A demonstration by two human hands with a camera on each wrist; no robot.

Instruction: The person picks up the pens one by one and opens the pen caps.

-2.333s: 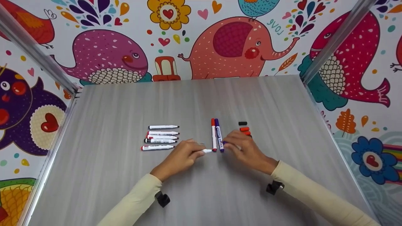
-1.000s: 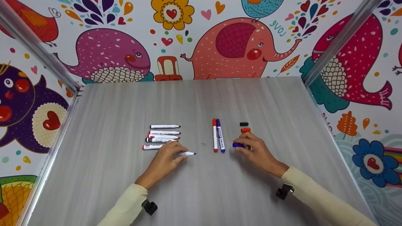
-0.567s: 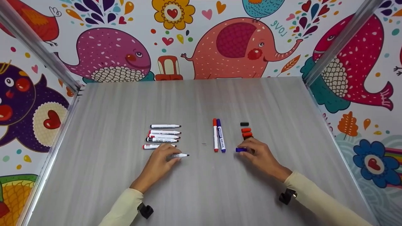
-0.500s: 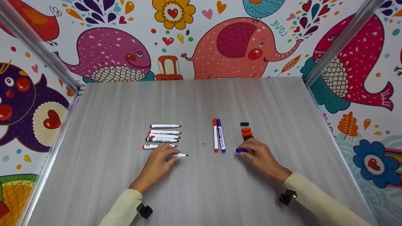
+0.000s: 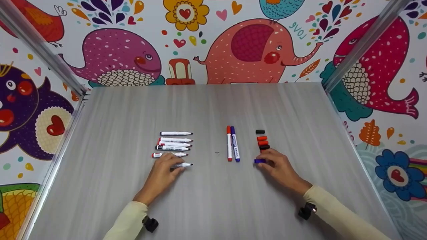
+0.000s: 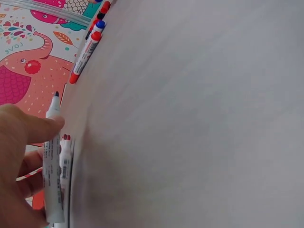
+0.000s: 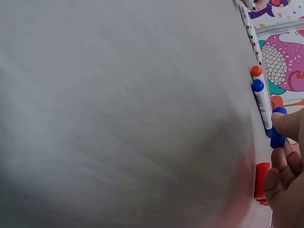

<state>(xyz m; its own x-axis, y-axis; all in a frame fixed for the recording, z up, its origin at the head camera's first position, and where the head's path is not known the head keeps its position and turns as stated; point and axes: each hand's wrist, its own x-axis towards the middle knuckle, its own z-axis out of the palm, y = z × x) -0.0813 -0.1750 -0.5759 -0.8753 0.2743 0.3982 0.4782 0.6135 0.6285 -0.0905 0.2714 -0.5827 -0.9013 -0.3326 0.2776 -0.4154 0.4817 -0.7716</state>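
Note:
My left hand (image 5: 163,171) pinches an uncapped white marker (image 6: 53,166) between thumb and fingers, its dark tip pointing right in the head view. Just beyond that hand lies a row of several uncapped white markers (image 5: 173,149), tips to the right. On the right side, my right hand (image 5: 278,166) pinches a blue marker cap (image 7: 278,128) near the table, below a column of loose caps. That column holds a black cap (image 5: 260,132), a red cap (image 5: 262,138) and others, the lowest partly hidden by my fingers.
Between the hands, a capped red marker (image 5: 229,143) and a capped blue marker (image 5: 235,144) lie side by side, pointing away from me. Small dark marks (image 5: 217,153) show on the grey table (image 5: 206,200). A patterned wall (image 5: 186,43) and metal posts border the table.
My hands have drawn apart: the left carried the uncapped marker left toward the marker row, while the right took the blue cap right, to just below the column of caps.

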